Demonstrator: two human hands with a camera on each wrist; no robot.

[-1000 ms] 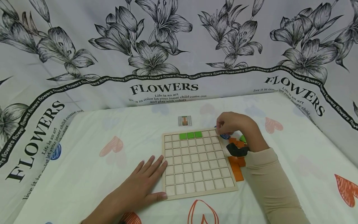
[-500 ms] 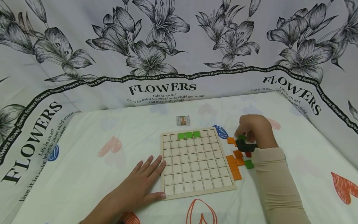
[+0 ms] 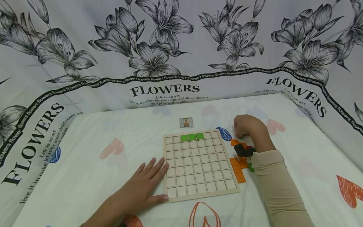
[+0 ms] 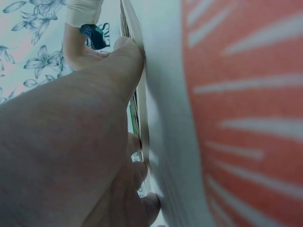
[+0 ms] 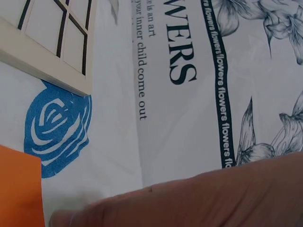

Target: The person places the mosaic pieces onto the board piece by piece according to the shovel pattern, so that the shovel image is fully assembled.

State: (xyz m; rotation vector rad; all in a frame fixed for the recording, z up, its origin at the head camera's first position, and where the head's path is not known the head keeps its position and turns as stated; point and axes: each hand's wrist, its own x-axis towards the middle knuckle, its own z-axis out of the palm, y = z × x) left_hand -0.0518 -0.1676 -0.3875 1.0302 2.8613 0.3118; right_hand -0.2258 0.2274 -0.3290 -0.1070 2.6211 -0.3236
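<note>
A wooden grid board (image 3: 187,170) lies flat on the table, with three green square tiles (image 3: 192,136) side by side in its far row. My left hand (image 3: 141,184) lies with fingers spread at the board's left edge, its fingertips and thumb on the rim. Beyond the board's far right corner, my right hand (image 3: 246,126) pinches a green tile (image 3: 241,137); only a sliver of it shows below the fingers. In the right wrist view, the fingers of that hand (image 5: 189,203) lie along the bottom, near an orange tile (image 5: 19,189).
Orange tiles (image 3: 239,176) lie along the board's right side, with another green tile (image 3: 250,167) and a red tile (image 3: 249,147) among them, partly covered by the black wrist strap (image 3: 244,150). A small pattern card (image 3: 186,122) lies behind the board.
My right hand goes from the board's far right corner to the loose tiles, takes hold of a green tile, and shifts slightly left and away with it. My left hand stays put.
</note>
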